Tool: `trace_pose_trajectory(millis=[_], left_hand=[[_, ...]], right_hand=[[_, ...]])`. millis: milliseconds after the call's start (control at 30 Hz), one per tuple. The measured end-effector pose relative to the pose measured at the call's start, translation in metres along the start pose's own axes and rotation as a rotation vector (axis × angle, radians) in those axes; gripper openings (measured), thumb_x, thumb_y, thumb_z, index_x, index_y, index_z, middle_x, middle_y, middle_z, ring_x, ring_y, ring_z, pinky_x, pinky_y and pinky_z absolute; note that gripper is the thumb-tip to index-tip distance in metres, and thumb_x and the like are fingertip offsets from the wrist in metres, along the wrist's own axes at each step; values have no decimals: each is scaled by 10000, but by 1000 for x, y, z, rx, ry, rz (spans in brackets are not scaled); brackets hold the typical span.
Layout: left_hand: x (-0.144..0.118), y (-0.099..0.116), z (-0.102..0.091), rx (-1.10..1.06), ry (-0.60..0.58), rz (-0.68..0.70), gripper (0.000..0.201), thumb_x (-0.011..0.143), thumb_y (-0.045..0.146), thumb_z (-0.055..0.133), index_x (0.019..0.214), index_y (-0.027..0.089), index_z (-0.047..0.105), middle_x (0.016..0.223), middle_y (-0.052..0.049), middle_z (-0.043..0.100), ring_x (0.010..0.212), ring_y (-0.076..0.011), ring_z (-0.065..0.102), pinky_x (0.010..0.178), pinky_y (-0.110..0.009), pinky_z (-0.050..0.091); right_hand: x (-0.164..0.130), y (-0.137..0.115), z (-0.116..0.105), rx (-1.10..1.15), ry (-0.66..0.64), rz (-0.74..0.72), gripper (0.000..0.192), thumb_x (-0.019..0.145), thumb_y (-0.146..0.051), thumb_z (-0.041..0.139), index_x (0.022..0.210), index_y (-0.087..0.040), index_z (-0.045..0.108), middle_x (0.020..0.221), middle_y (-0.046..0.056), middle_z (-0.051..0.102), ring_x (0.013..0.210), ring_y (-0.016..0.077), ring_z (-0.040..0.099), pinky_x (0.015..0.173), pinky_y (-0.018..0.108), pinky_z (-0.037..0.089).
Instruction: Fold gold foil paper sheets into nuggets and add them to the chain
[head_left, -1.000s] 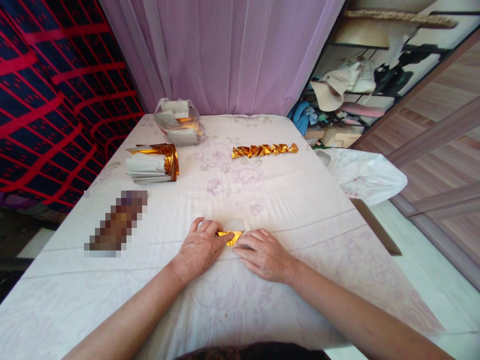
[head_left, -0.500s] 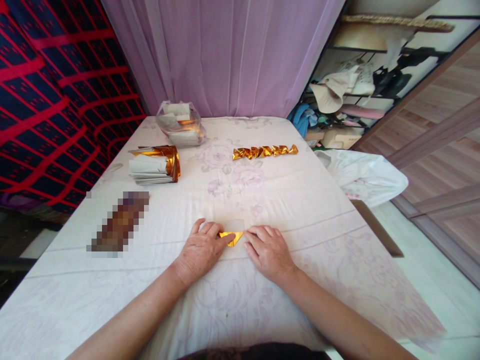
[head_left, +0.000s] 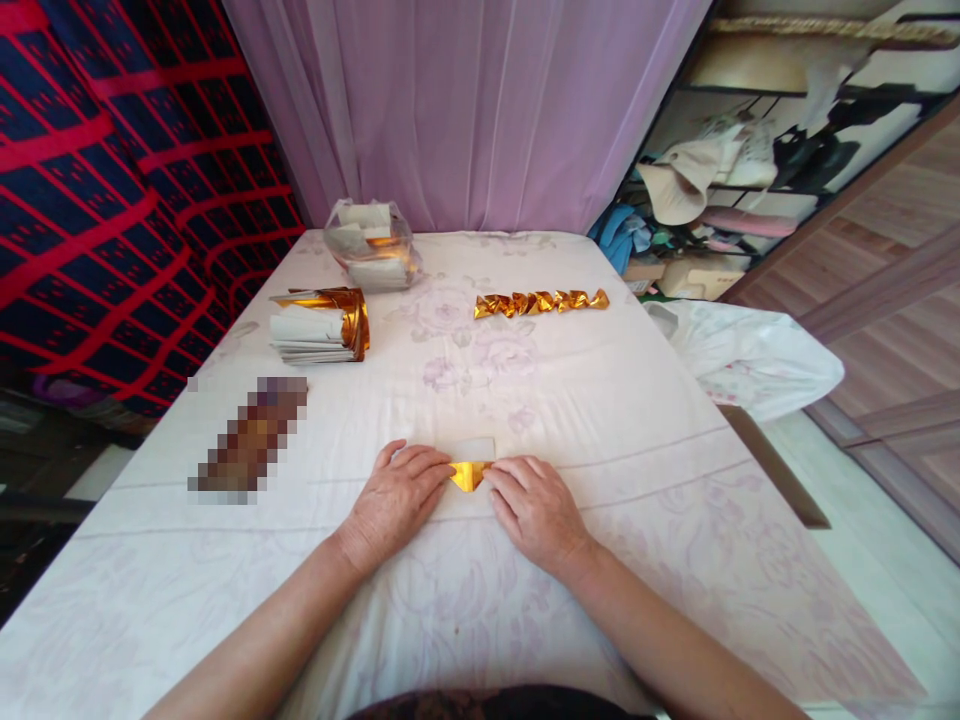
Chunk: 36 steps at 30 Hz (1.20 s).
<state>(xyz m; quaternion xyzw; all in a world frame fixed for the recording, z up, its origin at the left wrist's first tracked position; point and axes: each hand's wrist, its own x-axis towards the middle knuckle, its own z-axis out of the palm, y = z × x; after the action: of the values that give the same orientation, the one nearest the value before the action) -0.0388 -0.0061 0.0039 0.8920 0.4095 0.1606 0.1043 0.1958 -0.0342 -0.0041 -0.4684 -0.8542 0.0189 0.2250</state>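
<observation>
A sheet of gold foil paper point(head_left: 468, 476), partly folded to a downward point, lies on the table before me, its pale backing showing at the top. My left hand point(head_left: 399, 492) holds its left edge, fingertips pressed together on the foil. At the right edge my right hand point(head_left: 537, 505) grips the same sheet with curled fingers. Farther back, a row of folded gold foil pieces point(head_left: 541, 303) stretches across the cloth. To the left stands a bent stack of foil paper sheets point(head_left: 319, 330), gold on one side and pale on the other.
A clear plastic bag point(head_left: 373, 262) with more sheets sits at the back left. A pixelated item point(head_left: 251, 435) lies at the left. The table has a floral cloth point(head_left: 480, 600). Beyond its right edge are a white bag point(head_left: 772, 360) and shelves with a cap point(head_left: 675, 180).
My left thumb has drawn back from the middle of the foil, which now shows a folded point at its lower edge. The view has shifted slightly.
</observation>
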Motion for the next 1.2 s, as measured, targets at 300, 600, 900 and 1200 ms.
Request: trace_pose_trajectory(millis=[300,600,900,1200], left_hand=[[5,3,-3,76,49,25,208,944,253,558,1115,250,676,1041,-34,707,976,-217,603,971,-454,344],[20,3,-5,142,35,34,166,945,352,587,1044,276,697,892,-4,716,861,-199,610,956,-437,345],[19,3,0,174,80,39,182,972,338,542,998,259,704,891,1,714,842,-186,600,988,-427,330],[12,9,1,83,91,12,155,953,317,572,966,219,693,895,-15,688,845,-201,583,863,-397,381]], right_hand=[[16,2,-7,-25,-82,5,223,869,-167,604,1077,-206,676,1025,73,667,942,225,571,810,367,450],[25,18,-2,26,-134,-79,204,911,-246,620,1109,-212,661,1037,72,671,941,218,571,803,368,445],[24,18,-1,81,-104,-88,193,907,-278,632,1077,-197,671,1022,74,661,934,219,564,818,367,446],[22,15,3,75,-74,-73,145,950,-264,577,1007,-209,699,925,48,664,861,196,560,763,346,432]])
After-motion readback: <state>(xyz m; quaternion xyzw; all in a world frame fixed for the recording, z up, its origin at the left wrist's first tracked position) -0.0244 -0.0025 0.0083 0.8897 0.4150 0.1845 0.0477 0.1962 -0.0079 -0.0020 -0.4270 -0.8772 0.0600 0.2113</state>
